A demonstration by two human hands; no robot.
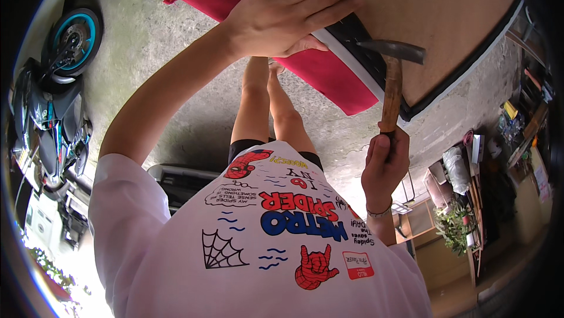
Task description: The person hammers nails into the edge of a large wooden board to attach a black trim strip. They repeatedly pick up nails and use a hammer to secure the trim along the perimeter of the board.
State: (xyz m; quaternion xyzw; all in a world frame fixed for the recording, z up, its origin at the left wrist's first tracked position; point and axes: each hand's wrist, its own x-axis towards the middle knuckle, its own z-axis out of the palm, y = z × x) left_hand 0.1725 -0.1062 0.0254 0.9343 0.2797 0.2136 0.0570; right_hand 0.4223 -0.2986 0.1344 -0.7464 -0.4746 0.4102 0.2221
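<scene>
Right hand (385, 162): fingers wrapped round the wooden handle of a hammer (392, 86), its metal head over the black-edged brown panel (458, 18); contact unclear. Left hand (288, 15): fingers stretched across the panel's edge, cannot tell whether gripping. Red fabric (338, 83) hangs alongside.

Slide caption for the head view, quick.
Right hand grips a wooden-handled hammer; left hand at the edge of a brown panel.

There are two hands (288, 15) (389, 162), two legs (252, 101) (289, 124), one hammer (392, 83), one panel (452, 18), one motorbike (53, 109) and one shirt (176, 271)
</scene>
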